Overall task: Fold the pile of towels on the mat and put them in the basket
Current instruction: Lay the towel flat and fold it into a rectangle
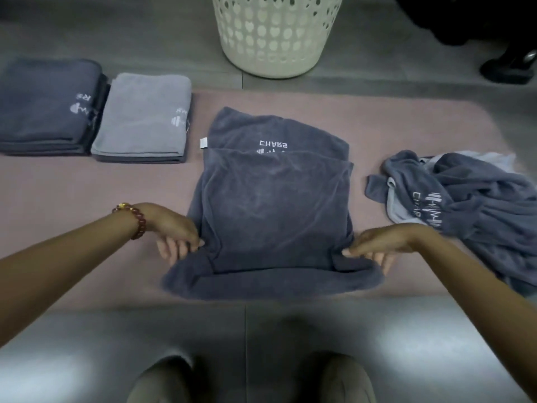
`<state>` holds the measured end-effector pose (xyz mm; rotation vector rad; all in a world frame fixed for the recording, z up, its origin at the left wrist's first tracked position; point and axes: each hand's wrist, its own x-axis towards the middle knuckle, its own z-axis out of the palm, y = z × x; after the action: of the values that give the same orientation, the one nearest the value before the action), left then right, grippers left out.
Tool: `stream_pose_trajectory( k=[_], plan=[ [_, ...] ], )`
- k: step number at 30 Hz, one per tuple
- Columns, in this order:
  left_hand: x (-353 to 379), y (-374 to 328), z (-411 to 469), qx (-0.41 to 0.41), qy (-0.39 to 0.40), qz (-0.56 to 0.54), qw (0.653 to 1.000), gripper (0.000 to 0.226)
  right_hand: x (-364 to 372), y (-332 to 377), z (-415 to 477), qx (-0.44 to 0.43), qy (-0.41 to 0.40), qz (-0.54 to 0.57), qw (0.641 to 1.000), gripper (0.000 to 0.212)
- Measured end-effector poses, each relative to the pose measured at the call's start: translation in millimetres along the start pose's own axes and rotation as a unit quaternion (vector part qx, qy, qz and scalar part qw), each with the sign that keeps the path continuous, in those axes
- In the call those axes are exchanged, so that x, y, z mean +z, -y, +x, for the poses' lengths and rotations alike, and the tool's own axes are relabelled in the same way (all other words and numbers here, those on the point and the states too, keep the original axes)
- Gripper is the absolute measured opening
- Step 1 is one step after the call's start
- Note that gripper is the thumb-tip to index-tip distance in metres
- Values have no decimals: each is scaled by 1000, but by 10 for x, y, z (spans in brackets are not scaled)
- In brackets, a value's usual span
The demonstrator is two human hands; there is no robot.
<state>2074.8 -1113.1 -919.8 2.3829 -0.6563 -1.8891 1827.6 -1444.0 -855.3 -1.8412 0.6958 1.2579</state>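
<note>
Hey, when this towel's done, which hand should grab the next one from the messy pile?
Probably the right. The right hand grips the right edge of the towel, and the unfolded pile lies just beside that wrist. The left hand sits across the towel, nearer the folded stacks.

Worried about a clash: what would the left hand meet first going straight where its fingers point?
The left hand pinches the dark towel, so that comes first; across it, probably the right hand.

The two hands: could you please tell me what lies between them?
The head view shows the dark towel on the mat between them; the left hand and right hand each grip a side of it.
</note>
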Motion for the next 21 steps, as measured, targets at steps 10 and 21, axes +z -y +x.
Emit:
stream_pose_trajectory(
  k=[10, 21],
  plan=[
    [-889, -519, 514, 199, -513, -139, 824, 40, -849, 369, 877, -127, -468, 171, 858, 51],
    [-989, -494, 694, 218, -529, -143, 808, 16, -1023, 218, 829, -219, -460, 252, 823, 12]
  ],
)
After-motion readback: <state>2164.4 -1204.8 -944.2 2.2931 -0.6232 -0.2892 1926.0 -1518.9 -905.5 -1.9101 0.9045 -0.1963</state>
